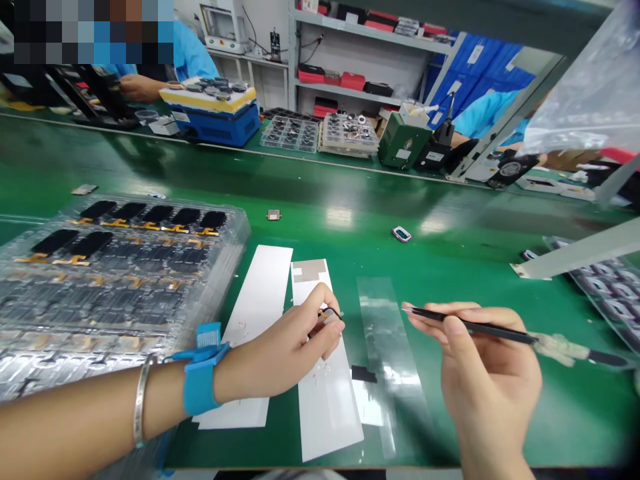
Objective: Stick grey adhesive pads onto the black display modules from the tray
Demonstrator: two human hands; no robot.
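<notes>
the small dark-rimmed part [329, 315] is pinched between the thumb and fingers of the left hand [287, 343], over the white strip [330, 410] that runs down below it toward six o'clock; whether it touches the strip is hidden by the fingers. the right hand [493, 367], well apart from the left and between three and four o'clock from the part, has thumb and fingers closed on black tweezers [480, 327] whose tips point toward nine o'clock; whether those tips meet is too fine to tell. at three o'clock, between the hands, lies a clear film strip [387, 327], and at ten o'clock a clear tray stack [238, 228] bearing black screens [157, 215]. judging by its size against the fingers, the part should be very light, and it looks thin and stiff, probably fragile if bent and a little slippery to bare skin. the safest hold would seem to be at opposite edges of the dark rim, with light, even pressure and the flat faces left untouched.
</notes>
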